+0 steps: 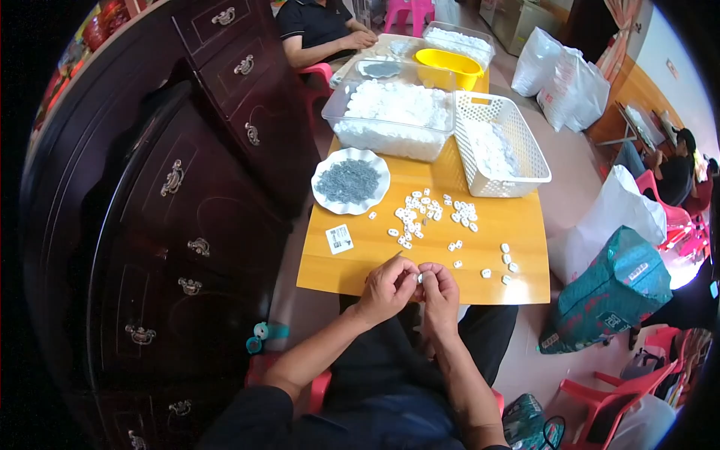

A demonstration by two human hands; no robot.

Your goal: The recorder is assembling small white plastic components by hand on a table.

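At the table's near edge, my left hand (386, 289) and my right hand (440, 290) meet with fingertips pinched together. Between them is a small white plastic piece (420, 278), mostly covered by the fingers. Beyond my hands lies a loose group of small white oval pieces (411, 215) with dark marks or holes. Several more white pieces (506, 259) are spread to the right. A white scalloped plate (320, 196) at the left holds a heap of small grey, metal-looking parts (348, 181). Near the plate rests a white printed card (339, 239).
Farther along the wooden table (330, 274) stand a clear tub (390, 139) and a white perforated basket (514, 180), both with white pieces, and a yellow basin (450, 67). A co-worker (319, 34) sits at the far left. Dark drawers (172, 225) stand left; a teal bag (611, 292) stands right.
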